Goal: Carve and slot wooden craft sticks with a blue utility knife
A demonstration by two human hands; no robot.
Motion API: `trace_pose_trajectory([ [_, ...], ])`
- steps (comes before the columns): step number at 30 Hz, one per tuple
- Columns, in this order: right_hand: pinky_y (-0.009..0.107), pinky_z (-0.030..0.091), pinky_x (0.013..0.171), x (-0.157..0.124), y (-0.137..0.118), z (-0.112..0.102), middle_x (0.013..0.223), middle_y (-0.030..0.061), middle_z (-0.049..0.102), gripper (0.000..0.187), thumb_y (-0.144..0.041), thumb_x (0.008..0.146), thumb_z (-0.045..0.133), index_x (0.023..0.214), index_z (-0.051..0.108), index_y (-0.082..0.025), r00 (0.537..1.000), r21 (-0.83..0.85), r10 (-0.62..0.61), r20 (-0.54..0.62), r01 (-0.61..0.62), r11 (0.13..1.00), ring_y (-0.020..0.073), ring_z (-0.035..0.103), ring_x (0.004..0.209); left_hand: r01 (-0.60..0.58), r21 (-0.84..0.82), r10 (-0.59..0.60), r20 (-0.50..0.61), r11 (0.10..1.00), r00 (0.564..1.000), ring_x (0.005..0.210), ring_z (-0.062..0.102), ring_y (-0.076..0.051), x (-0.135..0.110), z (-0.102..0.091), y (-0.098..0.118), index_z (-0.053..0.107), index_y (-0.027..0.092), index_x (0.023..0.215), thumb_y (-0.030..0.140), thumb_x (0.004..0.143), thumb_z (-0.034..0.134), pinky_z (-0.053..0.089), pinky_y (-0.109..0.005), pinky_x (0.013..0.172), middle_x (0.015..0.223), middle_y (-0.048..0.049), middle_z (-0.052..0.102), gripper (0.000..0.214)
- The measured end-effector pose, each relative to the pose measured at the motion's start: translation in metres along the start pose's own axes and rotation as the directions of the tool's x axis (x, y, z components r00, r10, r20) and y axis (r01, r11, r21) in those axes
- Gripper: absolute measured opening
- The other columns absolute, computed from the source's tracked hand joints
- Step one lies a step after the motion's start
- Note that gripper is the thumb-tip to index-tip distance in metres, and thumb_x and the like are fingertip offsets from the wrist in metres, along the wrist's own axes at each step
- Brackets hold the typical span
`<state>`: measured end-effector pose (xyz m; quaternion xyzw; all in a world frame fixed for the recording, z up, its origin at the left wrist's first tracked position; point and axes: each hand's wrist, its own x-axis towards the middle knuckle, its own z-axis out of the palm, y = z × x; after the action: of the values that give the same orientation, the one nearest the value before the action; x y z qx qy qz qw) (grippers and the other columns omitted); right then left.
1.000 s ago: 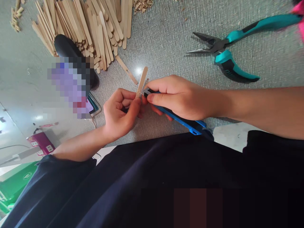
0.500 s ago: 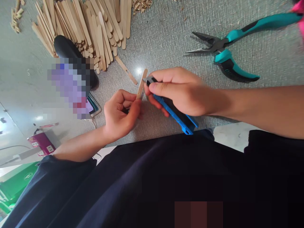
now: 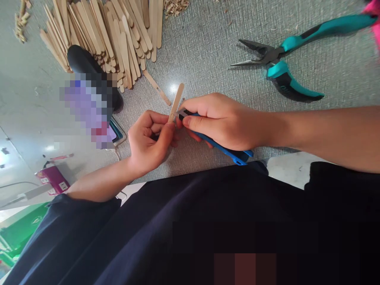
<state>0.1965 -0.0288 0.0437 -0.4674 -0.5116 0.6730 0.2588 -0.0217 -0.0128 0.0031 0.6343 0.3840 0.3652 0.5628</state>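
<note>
Between the thumb and fingers of my left hand (image 3: 152,140), a wooden craft stick (image 3: 177,97) is pinched with its rounded end pointing up and away. My right hand (image 3: 219,120) is wrapped round a blue and black utility knife (image 3: 230,152). The blade tip meets the stick's right edge just above my left thumb; my fingers partly hide the knife. Another craft stick (image 3: 157,88), with a small hole cut in it, lies on the table just beyond.
A large pile of craft sticks (image 3: 97,31) covers the back left. A black rounded object (image 3: 86,59) and a phone (image 3: 117,130) sit left. Needle-nose pliers (image 3: 273,55) lie open at right. Wood shavings (image 3: 176,6) are at the back; a purple power socket (image 3: 53,180) is far left.
My right hand has brought the knife blade down along the stick towards my left thumb, and the knife has turned flatter. My left hand has shifted slightly left, still holding the stick.
</note>
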Motion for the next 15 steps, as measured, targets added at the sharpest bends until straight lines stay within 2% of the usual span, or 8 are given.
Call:
trace_pose_trajectory([
  [7, 0.026, 0.038, 0.043, -0.0005, -0.0012, 0.0018, 0.059, -0.0077, 0.058, 0.04, -0.003, 0.11, 0.053, 0.075, 0.055, -0.023, 0.999, -0.003, 0.026, -0.029, -0.026, 1.0, 0.0073, 0.055, 0.045, 0.012, -0.014, -0.012, -0.008, 1.0, 1.0, 0.045, 0.069, -0.009, -0.0013, 0.0007, -0.0016, 0.067, 0.022, 0.097, 0.048, 0.109, 0.082, 0.053, -0.017, 0.043, 0.066, 0.0043, 0.078, 0.032],
  [15, 0.029, 0.036, 0.047, -0.0008, -0.0004, 0.0018, 0.057, -0.007, 0.056, 0.042, -0.002, 0.109, 0.054, 0.072, 0.051, -0.023, 0.999, -0.065, 0.023, -0.036, -0.026, 0.998, 0.0082, 0.052, 0.047, 0.052, 0.016, -0.053, 0.029, 0.998, 0.998, 0.044, 0.068, -0.01, 0.0014, -0.0017, 0.0042, 0.066, 0.021, 0.093, 0.055, 0.107, 0.083, 0.051, -0.018, 0.042, 0.065, 0.003, 0.079, 0.04],
])
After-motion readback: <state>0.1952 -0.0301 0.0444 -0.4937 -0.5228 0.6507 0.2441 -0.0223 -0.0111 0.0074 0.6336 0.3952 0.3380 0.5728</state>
